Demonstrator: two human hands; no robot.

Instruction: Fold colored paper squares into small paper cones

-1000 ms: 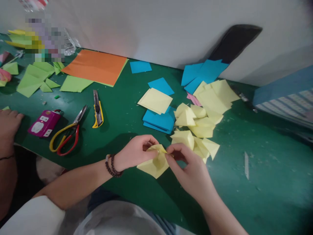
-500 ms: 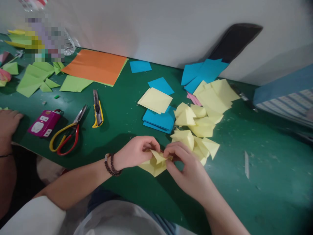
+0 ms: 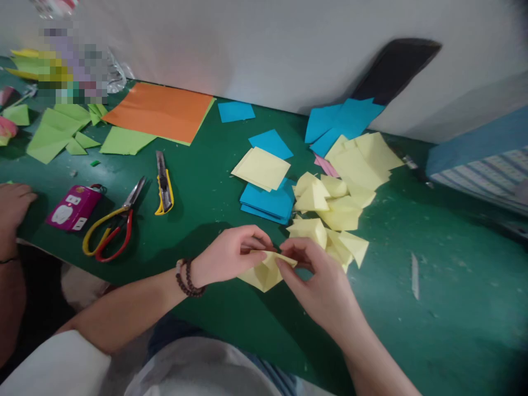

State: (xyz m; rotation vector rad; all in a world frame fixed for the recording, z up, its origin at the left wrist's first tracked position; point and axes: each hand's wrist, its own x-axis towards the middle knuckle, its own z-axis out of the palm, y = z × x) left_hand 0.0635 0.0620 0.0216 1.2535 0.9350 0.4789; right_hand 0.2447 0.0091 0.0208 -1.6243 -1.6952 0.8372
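In the head view, our left hand (image 3: 233, 253) and right hand (image 3: 319, 280) both pinch one half-folded pale yellow paper (image 3: 266, 275), over the near side of the green table (image 3: 198, 165). To fold well, we should probably hold the left side steady and match edges before pressing. We count one pair of scissors (image 3: 128, 206), one utility knife (image 3: 164, 187); overlapping yellow folded pieces (image 3: 342, 212), we cannot count.

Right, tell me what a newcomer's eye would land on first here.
Probably the big orange sheet at the back of the green table, left of centre. Then the left hand and right hand, front and centre, holding a creased yellow paper. Scissors with yellow and red handles lie farther left.
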